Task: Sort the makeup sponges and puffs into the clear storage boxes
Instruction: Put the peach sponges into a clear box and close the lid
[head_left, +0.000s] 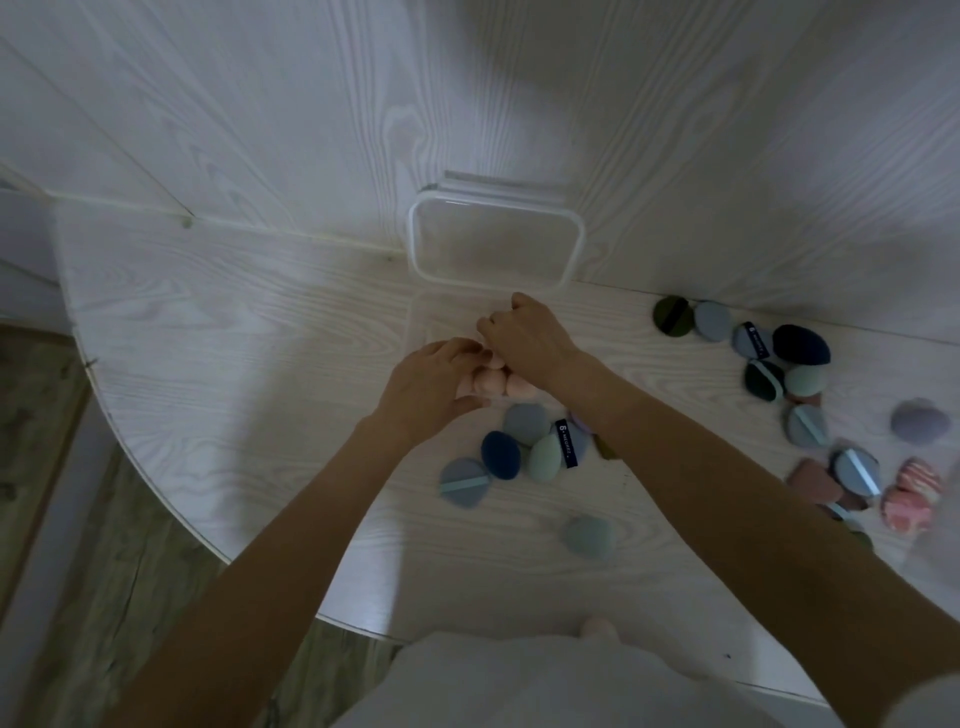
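On the white tabletop, mid-frame, both hands were grasping pink sponges in the clear box; next probably letting go.

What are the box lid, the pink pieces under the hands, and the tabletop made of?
Box lid: clear glossy plastic, likely; the wall shows through it. Pink pieces: matte, rounded, probably soft foam sponge. Tabletop: whitish wood-grain surface, faint sheen; solid wood or laminate, cannot tell.
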